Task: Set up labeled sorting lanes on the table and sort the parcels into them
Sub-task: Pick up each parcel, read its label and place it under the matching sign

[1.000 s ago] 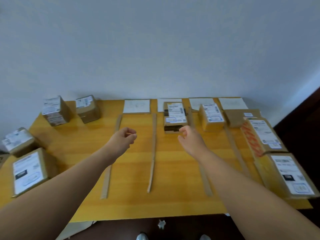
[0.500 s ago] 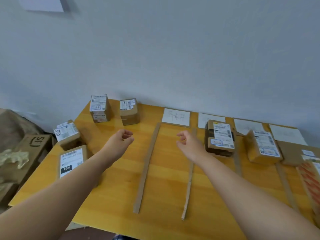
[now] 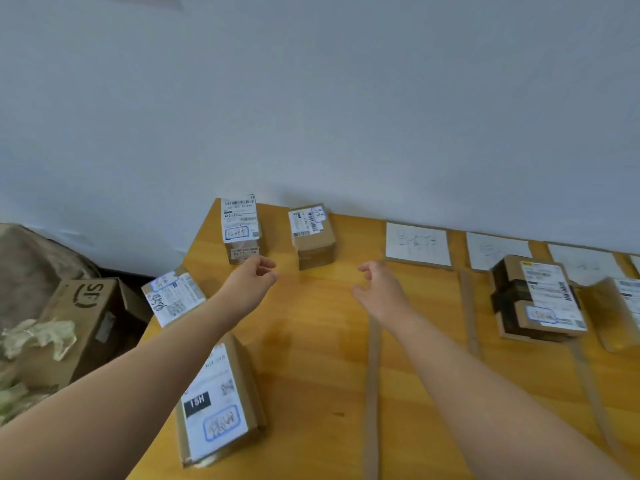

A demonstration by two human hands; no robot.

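Near left: flat parcel [image 3: 220,403] lying on the yellow table [image 3: 311,341], white label up, partly under the left forearm. Cardboard strip [image 3: 372,393] runs near-to-far just right of centre; two more strips further right [image 3: 468,313], [image 3: 588,386] mark the lanes.

Off the table, left: open SF-marked carton [image 3: 79,323] on the floor with crumpled paper [image 3: 38,336] beside it.

Mid left: parcel with handwritten label [image 3: 173,296] at the table's left edge, partly hidden by the left arm.

Left hand [image 3: 251,284] over the table, empty, fingers loosely curled, narrow gap thumb to fingers. It is just in front of the tall parcel [image 3: 240,228]; contact can't be confirmed. Right hand [image 3: 379,289] also empty, fingers spread fairly wide, near the small brown parcel [image 3: 313,235], not touching.

Right: black-taped parcel [image 3: 538,297] sitting in a lane, another parcel [image 3: 623,306] cut off at the right edge.

Far: white lane label sheets against the wall, first one [image 3: 418,244] with handwriting, unreadable; next [image 3: 497,251] to its right.
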